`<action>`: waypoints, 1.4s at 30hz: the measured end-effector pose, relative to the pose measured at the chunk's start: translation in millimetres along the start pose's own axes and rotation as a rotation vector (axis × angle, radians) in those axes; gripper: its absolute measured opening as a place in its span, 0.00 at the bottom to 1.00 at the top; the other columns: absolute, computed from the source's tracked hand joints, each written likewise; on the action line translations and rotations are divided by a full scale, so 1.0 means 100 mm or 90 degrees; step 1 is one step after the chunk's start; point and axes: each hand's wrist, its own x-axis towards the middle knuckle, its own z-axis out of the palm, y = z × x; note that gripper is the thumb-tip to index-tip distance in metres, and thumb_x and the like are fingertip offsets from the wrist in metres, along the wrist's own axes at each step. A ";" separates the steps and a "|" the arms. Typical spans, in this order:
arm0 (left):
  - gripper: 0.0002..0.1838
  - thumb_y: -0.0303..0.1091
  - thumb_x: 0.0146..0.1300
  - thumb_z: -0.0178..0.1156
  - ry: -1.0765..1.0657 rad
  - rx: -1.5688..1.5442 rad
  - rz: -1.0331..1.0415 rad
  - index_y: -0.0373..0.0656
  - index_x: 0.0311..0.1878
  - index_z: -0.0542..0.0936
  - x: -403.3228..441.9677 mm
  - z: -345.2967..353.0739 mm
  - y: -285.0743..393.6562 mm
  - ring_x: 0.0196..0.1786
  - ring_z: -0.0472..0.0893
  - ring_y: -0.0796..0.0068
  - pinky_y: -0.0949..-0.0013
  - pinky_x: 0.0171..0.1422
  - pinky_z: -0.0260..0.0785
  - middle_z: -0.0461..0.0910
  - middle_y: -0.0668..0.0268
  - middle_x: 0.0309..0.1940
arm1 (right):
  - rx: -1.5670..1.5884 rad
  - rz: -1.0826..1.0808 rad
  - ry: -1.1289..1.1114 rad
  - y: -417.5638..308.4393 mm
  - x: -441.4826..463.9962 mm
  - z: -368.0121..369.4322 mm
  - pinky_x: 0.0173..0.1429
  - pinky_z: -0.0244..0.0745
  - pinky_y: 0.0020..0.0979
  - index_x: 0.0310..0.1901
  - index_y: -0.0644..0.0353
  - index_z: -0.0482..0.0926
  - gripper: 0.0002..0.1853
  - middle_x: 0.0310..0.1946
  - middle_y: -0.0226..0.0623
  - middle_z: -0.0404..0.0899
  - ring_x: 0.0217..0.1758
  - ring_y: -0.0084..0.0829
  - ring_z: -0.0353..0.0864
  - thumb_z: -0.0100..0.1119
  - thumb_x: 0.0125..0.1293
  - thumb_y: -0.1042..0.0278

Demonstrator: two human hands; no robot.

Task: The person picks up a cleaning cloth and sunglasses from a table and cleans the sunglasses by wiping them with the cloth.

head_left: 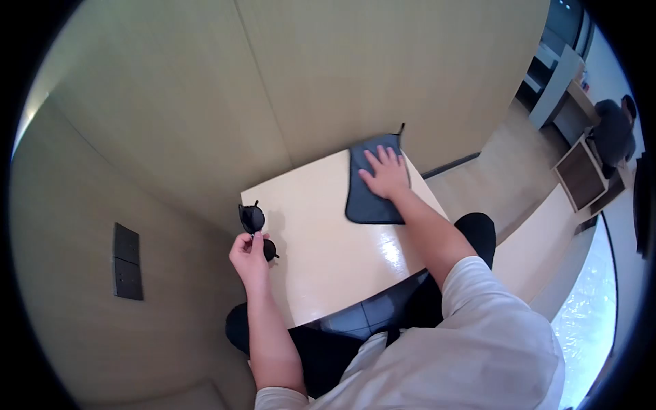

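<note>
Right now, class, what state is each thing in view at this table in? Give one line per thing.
Sunglasses: raised off the table, held between the lenses; whether fully unfolded, cannot tell.
Grey cloth: spread flat.
Table: partly covered by the cloth.
Left grip: closed on the sunglasses.
Right grip: open, fingers spread over the cloth.

From here I can read no text, label, brand, number or sign: nothing legible on the grey cloth at the far right of the worktop, nor on the dark sunglasses at the worktop's left edge. On the dark wall plates, left of the worktop, any marking is too small for me.
</note>
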 end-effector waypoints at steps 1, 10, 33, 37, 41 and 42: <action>0.06 0.21 0.69 0.60 -0.004 -0.005 0.007 0.37 0.34 0.75 -0.03 0.03 0.01 0.38 0.85 0.76 0.73 0.46 0.75 0.84 0.62 0.35 | -0.016 0.016 0.021 0.20 -0.10 0.02 0.82 0.41 0.52 0.79 0.42 0.57 0.38 0.81 0.41 0.49 0.84 0.47 0.45 0.39 0.72 0.32; 0.04 0.21 0.70 0.59 -0.037 0.027 0.009 0.35 0.36 0.75 -0.03 0.05 0.02 0.39 0.85 0.78 0.76 0.44 0.73 0.83 0.64 0.32 | -0.037 -0.046 0.011 0.22 -1.76 -0.34 0.80 0.44 0.59 0.78 0.47 0.58 0.38 0.79 0.55 0.50 0.81 0.60 0.47 0.53 0.70 0.44; 0.09 0.21 0.66 0.61 -0.051 0.143 -0.011 0.36 0.27 0.77 -0.45 -0.14 -0.62 0.37 0.84 0.78 0.74 0.41 0.73 0.87 0.61 0.38 | 0.062 -0.088 0.050 -0.35 -1.39 -0.13 0.83 0.40 0.52 0.77 0.45 0.62 0.37 0.79 0.43 0.54 0.83 0.48 0.48 0.48 0.71 0.38; 0.11 0.23 0.58 0.67 -0.038 0.257 0.223 0.33 0.25 0.75 -0.53 -0.04 -0.69 0.44 0.84 0.65 0.68 0.47 0.75 0.83 0.54 0.51 | 0.056 -0.119 0.071 0.08 -2.02 -0.16 0.81 0.44 0.54 0.75 0.55 0.63 0.37 0.78 0.45 0.57 0.81 0.50 0.51 0.50 0.71 0.43; 0.11 0.25 0.55 0.69 -0.019 0.258 0.175 0.34 0.24 0.76 -0.53 0.07 -0.64 0.47 0.84 0.58 0.63 0.51 0.75 0.82 0.50 0.52 | 0.051 -0.165 0.082 0.24 -2.44 -0.23 0.80 0.47 0.54 0.73 0.63 0.64 0.35 0.77 0.47 0.59 0.81 0.52 0.52 0.52 0.71 0.50; 0.11 0.26 0.55 0.70 -0.020 0.299 0.191 0.34 0.24 0.76 -0.53 0.07 -0.64 0.48 0.84 0.57 0.63 0.51 0.76 0.82 0.51 0.53 | 0.050 -0.190 0.088 0.24 -2.47 -0.23 0.80 0.48 0.54 0.73 0.63 0.64 0.34 0.76 0.47 0.59 0.80 0.53 0.53 0.52 0.71 0.50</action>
